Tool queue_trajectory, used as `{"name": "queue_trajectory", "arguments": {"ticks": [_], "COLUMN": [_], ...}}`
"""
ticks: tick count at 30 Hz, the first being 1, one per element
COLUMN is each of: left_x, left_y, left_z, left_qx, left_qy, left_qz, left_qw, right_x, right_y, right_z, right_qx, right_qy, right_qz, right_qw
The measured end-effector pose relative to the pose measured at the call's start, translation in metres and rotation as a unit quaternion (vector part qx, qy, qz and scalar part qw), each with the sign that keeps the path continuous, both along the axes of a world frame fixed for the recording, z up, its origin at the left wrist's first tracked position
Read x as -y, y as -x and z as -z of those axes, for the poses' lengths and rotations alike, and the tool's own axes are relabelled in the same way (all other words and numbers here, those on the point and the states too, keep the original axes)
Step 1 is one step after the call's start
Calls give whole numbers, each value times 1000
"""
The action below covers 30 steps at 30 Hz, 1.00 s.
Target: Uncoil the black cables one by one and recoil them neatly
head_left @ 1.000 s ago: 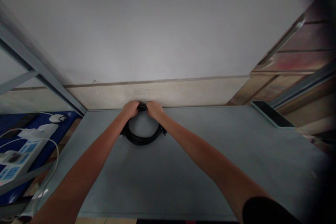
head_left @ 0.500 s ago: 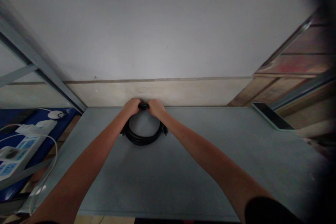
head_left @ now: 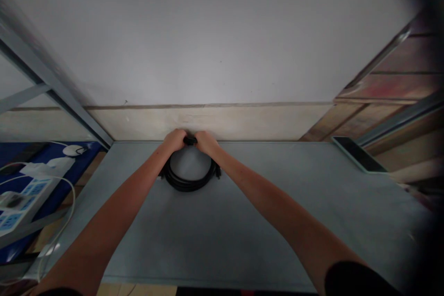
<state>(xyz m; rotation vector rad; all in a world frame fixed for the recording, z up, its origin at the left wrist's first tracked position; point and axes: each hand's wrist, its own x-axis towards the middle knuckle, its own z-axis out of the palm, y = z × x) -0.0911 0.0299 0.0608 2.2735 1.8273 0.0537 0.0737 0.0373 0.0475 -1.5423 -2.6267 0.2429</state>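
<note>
A coiled black cable (head_left: 189, 185) forms a ring on the grey tabletop (head_left: 194, 236), close to its far edge. My left hand (head_left: 175, 140) is closed on the far side of the coil, at its left. Opposite it, my right hand (head_left: 206, 141) grips the same far stretch from the right, with a short black section of the bundle showing between the two hands. A connector end sticks out beside the coil under my right wrist, and another end pokes out at the left. My fingertips are mostly hidden behind the hands.
A phone (head_left: 360, 155) lies at the table's far right corner. To the left, a white power strip (head_left: 31, 199) with plugs and white cords rests on a blue surface (head_left: 92, 150). A metal frame post (head_left: 79, 115) stands at the back left, and a wall (head_left: 222, 55) rises behind the table.
Both hands stay on the far side of the coil, almost unmoved. The short black section between them looks slightly turned. The view has shifted a little.
</note>
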Motion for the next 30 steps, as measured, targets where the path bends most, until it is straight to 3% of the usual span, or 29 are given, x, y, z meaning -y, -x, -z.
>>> {"name": "queue_trajectory", "arguments": {"ticks": [10, 24, 30], "left_x": [10, 3, -3], "left_y": [-5, -2, 3], "left_z": [4, 14, 19], "left_qx": [-65, -26, 13], "left_qy": [-41, -47, -36], "left_qz": [-2, 21, 29], "left_qw": [997, 998, 999], "right_x": [6, -4, -7], "right_y": [2, -2, 2], "right_z": [-3, 5, 4], "right_qx": [11, -17, -8], "right_qy": [-26, -14, 1], "right_qz": [-29, -69, -41], "right_qw": [999, 997, 999]}}
